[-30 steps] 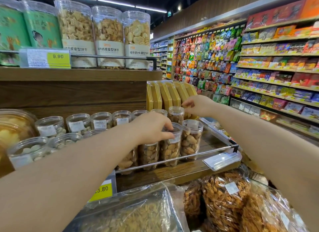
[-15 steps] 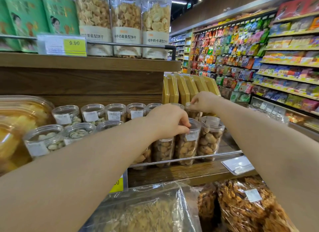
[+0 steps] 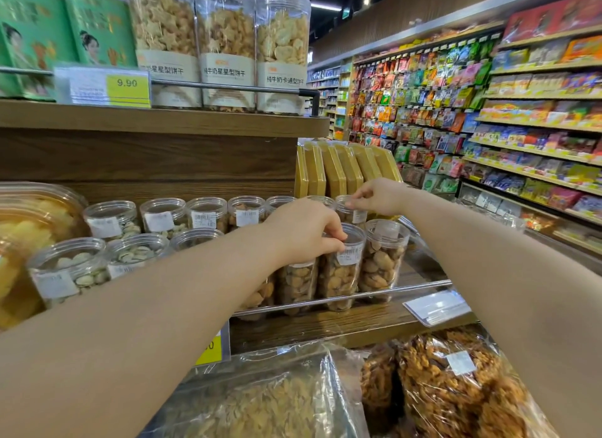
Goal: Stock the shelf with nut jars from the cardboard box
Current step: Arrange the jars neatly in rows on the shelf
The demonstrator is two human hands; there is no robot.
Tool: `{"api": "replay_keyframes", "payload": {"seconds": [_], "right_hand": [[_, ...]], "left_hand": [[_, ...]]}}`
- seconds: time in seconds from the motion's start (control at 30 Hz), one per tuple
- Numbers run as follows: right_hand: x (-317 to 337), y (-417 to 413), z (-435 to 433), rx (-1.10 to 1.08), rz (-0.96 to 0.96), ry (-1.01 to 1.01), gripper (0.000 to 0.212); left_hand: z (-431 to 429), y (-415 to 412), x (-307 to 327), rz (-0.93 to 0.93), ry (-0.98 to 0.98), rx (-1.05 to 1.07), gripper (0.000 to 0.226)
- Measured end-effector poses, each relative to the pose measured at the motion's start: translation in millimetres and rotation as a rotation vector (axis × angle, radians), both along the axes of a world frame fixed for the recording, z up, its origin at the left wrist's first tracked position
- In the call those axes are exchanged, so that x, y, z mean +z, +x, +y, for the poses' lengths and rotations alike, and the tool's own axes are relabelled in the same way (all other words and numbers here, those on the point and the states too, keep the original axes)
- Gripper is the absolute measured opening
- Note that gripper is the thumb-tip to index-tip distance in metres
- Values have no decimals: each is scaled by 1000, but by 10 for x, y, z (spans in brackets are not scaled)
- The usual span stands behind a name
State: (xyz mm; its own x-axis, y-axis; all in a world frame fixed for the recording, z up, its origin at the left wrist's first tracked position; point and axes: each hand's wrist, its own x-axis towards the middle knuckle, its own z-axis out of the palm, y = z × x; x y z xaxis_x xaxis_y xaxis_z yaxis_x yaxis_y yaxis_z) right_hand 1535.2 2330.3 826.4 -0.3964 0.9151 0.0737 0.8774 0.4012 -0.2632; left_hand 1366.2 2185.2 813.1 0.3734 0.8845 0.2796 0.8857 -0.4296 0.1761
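Now our left hand (image 3: 306, 232) grips the lid of a front-row nut jar (image 3: 340, 268) on the shelf (image 3: 325, 323), while our right hand (image 3: 378, 198) pinches the rim of a back-row jar (image 3: 350, 209). Compared with a second ago, both hands keep the same jars; mostly our view has shifted. We judge we are squaring rows. The cardboard box is out of view.

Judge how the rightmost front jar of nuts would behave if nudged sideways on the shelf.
The jar is tall and narrow, so a push near its lid would probably tip it rather than slide it. It looks filled most of the way with nuts, so likely fairly heavy. The rail in front should stop a forward fall.
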Motion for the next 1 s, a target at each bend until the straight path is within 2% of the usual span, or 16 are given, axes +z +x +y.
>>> {"api": "replay_keyframes", "payload": {"seconds": [0.13, 0.37, 0.43, 0.5, 0.63, 0.73, 0.87, 0.93, 1.0], "right_hand": [[17, -50, -15, -23, -66, 20, 49], [-83, -231, 41, -175, -1, 131, 37], [-56, -268, 31, -195, -44, 114, 35], [7, -219, 3, -140, -101, 83, 38], [197, 74, -225, 15, 15, 27, 31], [335, 291, -440, 152, -30, -206, 39], [425, 435, -720, 184, -118, -447, 57], [406, 460, -787, 185, -195, -439, 59], [352, 475, -799, 182, -262, -346, 59]], "left_hand": [[-11, 8, -2, -1, -5, 7, 28], [-14, 8, -26, -23, 2, 23, 26], [-13, 12, -31, -26, 2, 27, 26], [-11, 14, -31, -25, 0, 27, 25], [-21, 25, -10, -13, -10, 31, 26], [-33, 36, 1, -13, -21, 42, 25], [-59, 57, 17, -9, -27, 62, 25], [-72, 70, 22, -11, -20, 69, 26], [-83, 77, 23, -18, -20, 71, 27]]}}
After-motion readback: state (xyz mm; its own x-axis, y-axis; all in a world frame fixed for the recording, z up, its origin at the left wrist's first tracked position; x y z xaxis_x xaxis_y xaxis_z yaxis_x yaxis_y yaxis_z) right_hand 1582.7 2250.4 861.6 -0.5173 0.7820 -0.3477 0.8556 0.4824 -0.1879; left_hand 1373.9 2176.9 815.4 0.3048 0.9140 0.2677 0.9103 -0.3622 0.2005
